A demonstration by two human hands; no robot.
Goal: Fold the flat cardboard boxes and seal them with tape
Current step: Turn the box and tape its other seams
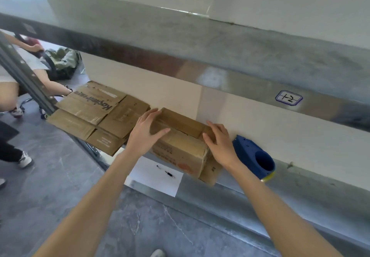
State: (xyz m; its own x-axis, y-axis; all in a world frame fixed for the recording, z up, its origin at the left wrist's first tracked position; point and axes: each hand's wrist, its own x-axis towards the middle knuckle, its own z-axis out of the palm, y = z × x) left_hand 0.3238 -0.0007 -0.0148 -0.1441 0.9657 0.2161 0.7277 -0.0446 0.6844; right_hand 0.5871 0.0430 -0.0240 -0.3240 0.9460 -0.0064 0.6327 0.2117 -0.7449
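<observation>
A small brown cardboard box (180,148) stands on the metal shelf (230,188), its top flaps partly folded over. My left hand (145,131) lies flat on the box's left end, fingers straight and pressing a flap down. My right hand (219,143) rests on the right end, fingers extended over the flap edge. Several flat cardboard boxes (96,114) are stacked to the left on the same shelf. A blue tape dispenser (254,156) lies just right of the box, beside my right wrist.
A white sheet of paper (160,180) with a pen (170,174) on it lies in front of the box. An upper shelf beam (220,74) with a "1-2" label (288,98) hangs overhead. A person (24,72) crouches at left on the grey floor.
</observation>
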